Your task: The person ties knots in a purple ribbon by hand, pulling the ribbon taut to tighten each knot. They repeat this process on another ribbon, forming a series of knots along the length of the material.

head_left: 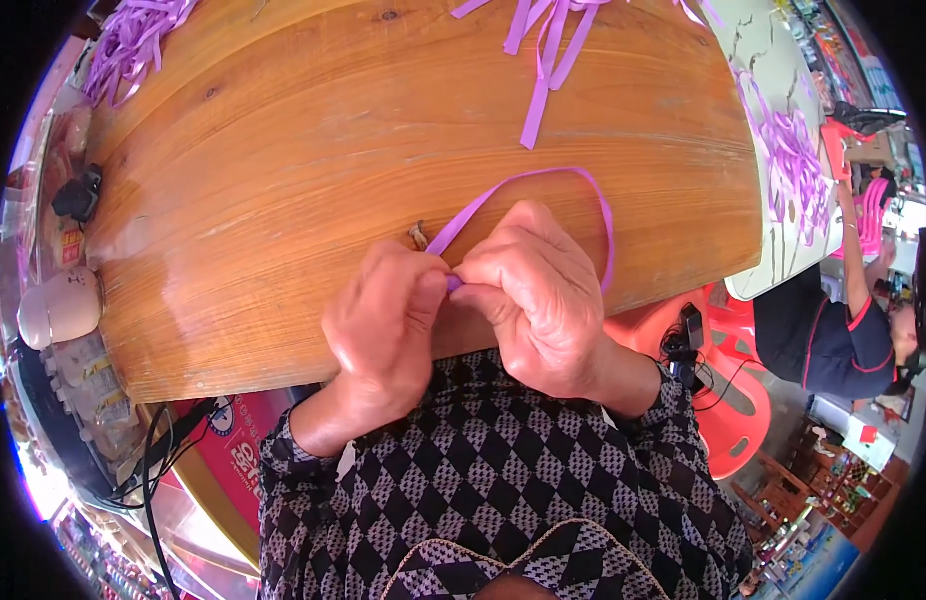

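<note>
Over the near edge of a wooden table (313,200), both of my hands are closed in pinches that almost meet. Between the fingertips shows a small bit of a purple ribbon (518,178), whose rest arches in a loop across the table beyond my fingers. My left hand (386,325) grips the ribbon beside its visible folded bit. Facing it, my right hand (538,300) pinches the same ribbon with thumb and forefinger. How the ribbon is folded or knotted there is hidden by the fingers.
Purple ribbon bunches lie at the far left (138,45), far middle (553,40) and on a white table (798,170) at right. A white rounded object (61,308) stands by the left edge. An orange plastic chair (728,400) and another person (833,330) are at right.
</note>
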Demonstrator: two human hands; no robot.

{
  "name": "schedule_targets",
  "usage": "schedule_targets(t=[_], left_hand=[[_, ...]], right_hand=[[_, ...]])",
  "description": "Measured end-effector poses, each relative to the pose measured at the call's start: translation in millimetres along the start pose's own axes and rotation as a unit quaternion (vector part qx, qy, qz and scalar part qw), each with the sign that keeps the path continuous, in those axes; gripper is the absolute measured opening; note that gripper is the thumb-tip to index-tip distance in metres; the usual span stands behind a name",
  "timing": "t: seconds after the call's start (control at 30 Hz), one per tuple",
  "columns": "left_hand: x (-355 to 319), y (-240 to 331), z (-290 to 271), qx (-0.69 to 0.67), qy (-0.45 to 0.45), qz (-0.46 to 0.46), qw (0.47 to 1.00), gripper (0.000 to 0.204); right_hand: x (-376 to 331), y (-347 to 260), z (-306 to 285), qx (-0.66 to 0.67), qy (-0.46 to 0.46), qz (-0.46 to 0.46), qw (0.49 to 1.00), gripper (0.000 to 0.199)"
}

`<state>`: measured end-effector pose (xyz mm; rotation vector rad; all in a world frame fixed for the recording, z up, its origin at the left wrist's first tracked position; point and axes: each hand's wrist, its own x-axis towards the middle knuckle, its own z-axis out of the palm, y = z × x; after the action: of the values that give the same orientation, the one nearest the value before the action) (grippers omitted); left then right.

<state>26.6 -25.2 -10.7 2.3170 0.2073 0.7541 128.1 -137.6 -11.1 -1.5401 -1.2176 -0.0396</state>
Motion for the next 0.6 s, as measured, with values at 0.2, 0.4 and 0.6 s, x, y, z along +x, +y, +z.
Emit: schedule_targets(t=[0.2,0.4,0.6], left_hand=[[8.9,2.0,-14.2,-0.304,-0.096,-0.199,0.927,0.015],[11.5,11.8,-18.1,-0.115,0.003,-0.189,0.975,0.029],[-1.0,-8.9,-20.1,-0.243,0.044,-0.213,0.945,0.035]], right_hand=[[2.9,-1.8,-14.2,-0.018,-0.035,0.018,0.999,0.017],[0.7,3.4,-69.2,-0.019,-0.011,0.168,0.985,0.008],[31.7,34.9,-211.0,-0.09,0.224,0.304,0.922,0.011]])
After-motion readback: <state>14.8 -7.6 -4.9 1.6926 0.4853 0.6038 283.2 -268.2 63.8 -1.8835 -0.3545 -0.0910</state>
